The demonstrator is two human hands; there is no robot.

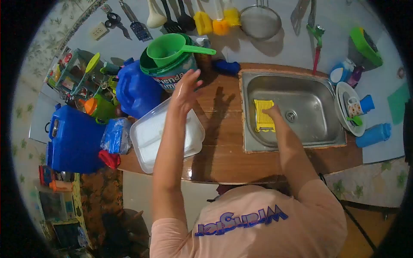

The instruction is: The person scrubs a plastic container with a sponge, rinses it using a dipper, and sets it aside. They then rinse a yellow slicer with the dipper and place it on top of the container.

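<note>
My left hand [186, 91] is raised above the wooden counter, near the green bucket [148, 69], its fingers apart and holding nothing. In the left part of the steel sink [314, 92] lies a yellow ridged rack [263, 116]. My right hand [272, 112] is at the rack's right edge, its fingers closed on it. A green dipper [165, 49] with a long handle rests on top of the bucket. Below my left hand and forearm, a clear plastic container [195, 133] sits on the counter, partly hidden by the arm.
Blue jugs [77, 139] and a plastic-wrapped pack [116, 135] stand at the left. Utensils and a strainer [260, 22] hang on the wall. Right of the sink are stacked plates [344, 112], a blue cup [367, 103] and a blue bottle [373, 135].
</note>
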